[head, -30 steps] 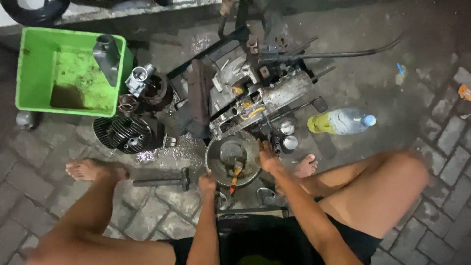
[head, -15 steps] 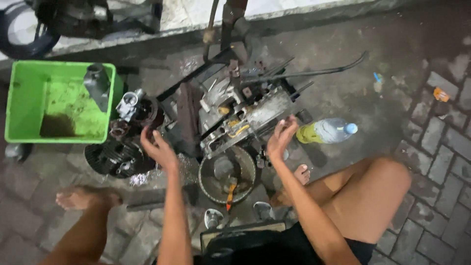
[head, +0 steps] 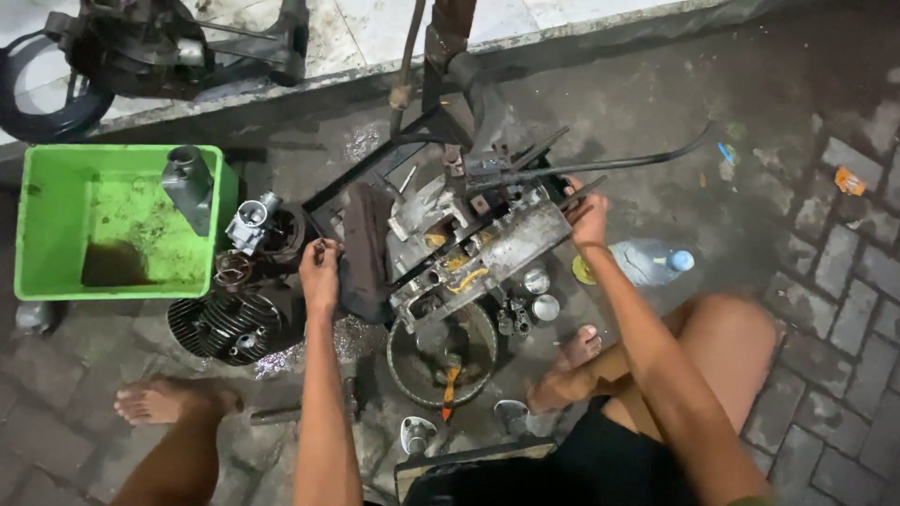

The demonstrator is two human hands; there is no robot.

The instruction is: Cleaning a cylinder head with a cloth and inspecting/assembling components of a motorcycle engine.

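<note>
Fingers of both hands, left hand (head: pixel 320 267) and right hand (head: pixel 588 217), curled around engine block (head: pixel 473 245).

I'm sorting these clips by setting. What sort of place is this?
Likely an informal outdoor repair spot for small engines: a stripped grey metal engine case sits on the grey paving-brick ground, beside a finned black cylinder and a green plastic tub.

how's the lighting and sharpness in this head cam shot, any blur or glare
Head view: dim, uneven light; the engine block and green tub are fairly sharp and bright, the frame corners fall dark. The right hand and right knee look slightly motion-blurred; the left hand is clearer. Wet ground glints mildly.
</note>
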